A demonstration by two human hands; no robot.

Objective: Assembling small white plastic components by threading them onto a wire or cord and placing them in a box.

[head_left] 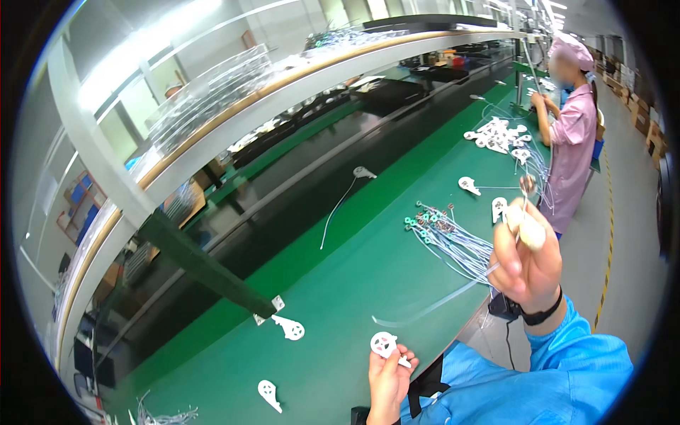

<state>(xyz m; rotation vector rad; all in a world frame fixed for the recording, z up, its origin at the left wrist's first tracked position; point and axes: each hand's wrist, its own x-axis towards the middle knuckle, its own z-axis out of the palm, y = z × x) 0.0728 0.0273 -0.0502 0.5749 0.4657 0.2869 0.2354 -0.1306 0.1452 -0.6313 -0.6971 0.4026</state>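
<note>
White spoked housing (pixel 383 344): located above the near edge of the green tabletop (pixel 340 304), in the left hand (pixel 389 379).

Head view: the left fingers are clamped on the housing's narrow end; its round, spoked part projects clear. The right hand (pixel 524 262) is raised at the right, its fingers pinched together on a slim stem with a small brownish tip (pixel 528 185). A pale cable (pixel 432 309) trails leftward from beneath this hand; whether it joins that tip cannot be told. A cable bundle (pixel 453 244) with green and brown ends lies just beyond, to the left of the right hand. One loose housing (pixel 290 328) rests farther left.

Caution: the trailing cable may snag in the bundle if the right hand pulls sideways, dragging other leads along. Excess pinch force could bend the small tip. A grip on the narrow end alone could let the housing twist under load.
</note>
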